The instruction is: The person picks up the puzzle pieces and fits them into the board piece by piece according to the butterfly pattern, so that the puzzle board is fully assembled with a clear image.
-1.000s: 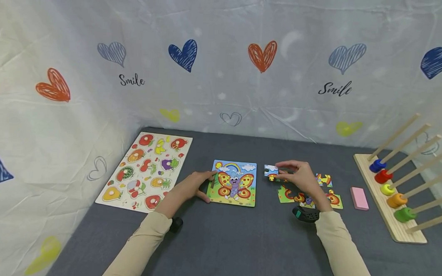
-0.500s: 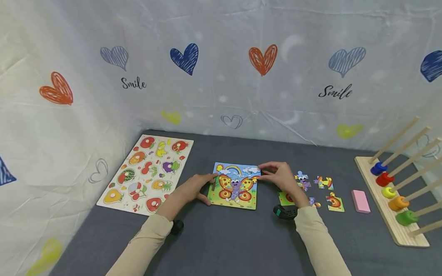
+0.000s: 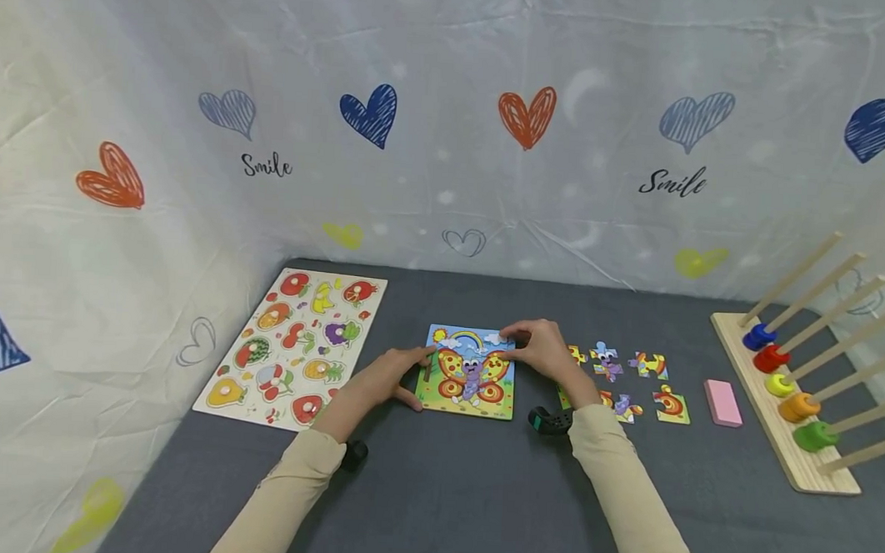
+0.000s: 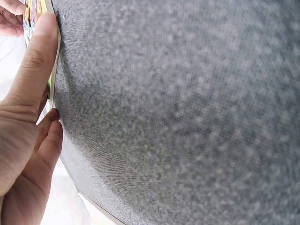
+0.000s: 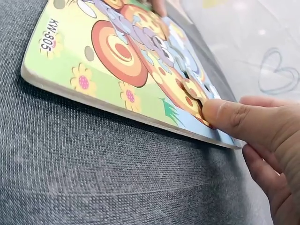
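The butterfly puzzle board lies flat on the dark grey cloth, its printed picture facing up. Along its left edge my left hand grips it, fingers at the upper side and thumb near the lower left corner. In the left wrist view, the thumb lies over the board's edge. At the upper right corner my right hand pinches a puzzle piece with part of the orange spotted wing. The right wrist view shows this piece right on the board's surface, partly covered by the thumb.
Several loose puzzle pieces lie to the right, some hidden behind the right wrist. Beyond them are a pink block and a wooden peg stand with coloured rings. A fruit puzzle board lies at the left. Behind hangs a heart-printed curtain.
My right hand has carried the puzzle piece leftward from the loose pieces onto the board's upper right corner. The left hand stays at the board's left edge.
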A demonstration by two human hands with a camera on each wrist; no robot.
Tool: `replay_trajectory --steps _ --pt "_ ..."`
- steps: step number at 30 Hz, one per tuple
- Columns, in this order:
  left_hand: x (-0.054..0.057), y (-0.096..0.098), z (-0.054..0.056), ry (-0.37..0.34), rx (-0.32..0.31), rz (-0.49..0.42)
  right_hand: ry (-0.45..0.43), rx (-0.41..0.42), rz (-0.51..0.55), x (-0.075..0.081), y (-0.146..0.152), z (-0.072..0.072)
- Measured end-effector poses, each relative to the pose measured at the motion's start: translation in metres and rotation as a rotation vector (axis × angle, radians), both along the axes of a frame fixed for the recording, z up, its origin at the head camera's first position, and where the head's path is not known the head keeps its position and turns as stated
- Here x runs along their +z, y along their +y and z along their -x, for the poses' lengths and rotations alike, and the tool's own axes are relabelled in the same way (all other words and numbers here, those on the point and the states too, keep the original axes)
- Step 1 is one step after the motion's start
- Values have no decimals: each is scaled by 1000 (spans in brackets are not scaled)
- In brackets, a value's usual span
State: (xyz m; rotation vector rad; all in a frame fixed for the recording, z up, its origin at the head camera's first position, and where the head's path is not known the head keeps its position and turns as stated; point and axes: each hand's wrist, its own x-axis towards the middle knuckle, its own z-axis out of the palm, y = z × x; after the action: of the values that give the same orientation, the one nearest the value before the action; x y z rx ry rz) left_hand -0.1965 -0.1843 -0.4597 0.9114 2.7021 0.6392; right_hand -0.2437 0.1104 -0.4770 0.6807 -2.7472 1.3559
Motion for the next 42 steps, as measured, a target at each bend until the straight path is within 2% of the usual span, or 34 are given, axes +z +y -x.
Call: replay_trajectory --steps 6,15,18,22,29,33,38,42 --pt "0 1 0 -12 4 -4 8 16 -52 1 -1 -1" --pt "0 -1 0 -4 24 9 -47 -26 99 -5 -1 -6" --pt "0 -2 0 7 16 9 -50 -46 99 -10 -3 -7" --pt "0 -1 0 15 5 7 -12 -58 29 -12 -4 -8" --pt "0 0 0 12 -4 -2 95 11 -144 -3 -6 -10" --pt "0 0 0 7 6 -2 109 28 -207 1 -9 -10" --pt "0 1 0 -12 24 7 87 11 -231 4 -11 -9" --pt "1 0 -1 0 15 2 78 -4 -185 2 -10 -10"
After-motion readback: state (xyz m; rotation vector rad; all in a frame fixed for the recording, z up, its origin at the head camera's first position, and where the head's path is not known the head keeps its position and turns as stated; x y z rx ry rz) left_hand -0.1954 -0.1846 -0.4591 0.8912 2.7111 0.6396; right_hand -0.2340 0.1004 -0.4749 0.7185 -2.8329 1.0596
